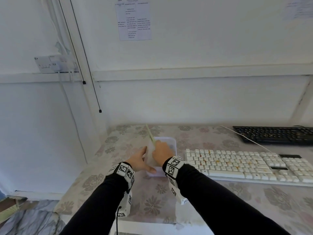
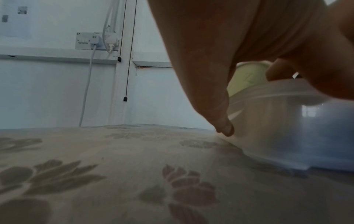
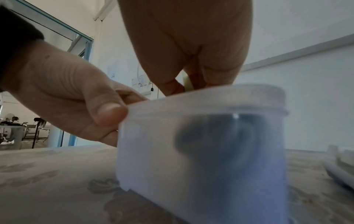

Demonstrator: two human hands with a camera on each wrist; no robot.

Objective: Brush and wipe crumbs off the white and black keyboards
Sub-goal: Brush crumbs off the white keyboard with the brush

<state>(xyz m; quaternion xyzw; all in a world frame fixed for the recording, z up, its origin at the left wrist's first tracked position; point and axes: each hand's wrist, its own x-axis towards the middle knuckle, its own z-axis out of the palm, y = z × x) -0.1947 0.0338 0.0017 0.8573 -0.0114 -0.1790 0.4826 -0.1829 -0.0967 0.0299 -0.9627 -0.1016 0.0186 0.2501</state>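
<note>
A translucent plastic container (image 1: 171,143) stands on the table, left of the white keyboard (image 1: 245,165), whose keys carry orange crumbs. The black keyboard (image 1: 274,134) lies behind it at the far right, also with crumbs. My left hand (image 1: 140,161) holds the container's left side, thumb on the near corner (image 3: 109,115). My right hand (image 1: 161,152) is over the container and grips a pale green brush handle (image 1: 149,133) that sticks up and back out of it. Through the container wall (image 3: 201,151) a dark shape shows inside. The brush head is hidden.
A floral cloth (image 1: 152,206) covers the table. A white cable (image 1: 245,138) runs from the white keyboard past the black one. The wall stands close behind, with a socket (image 1: 50,64) and hanging black cords (image 1: 100,110) at the left. The table's left edge (image 1: 74,184) is near my left arm.
</note>
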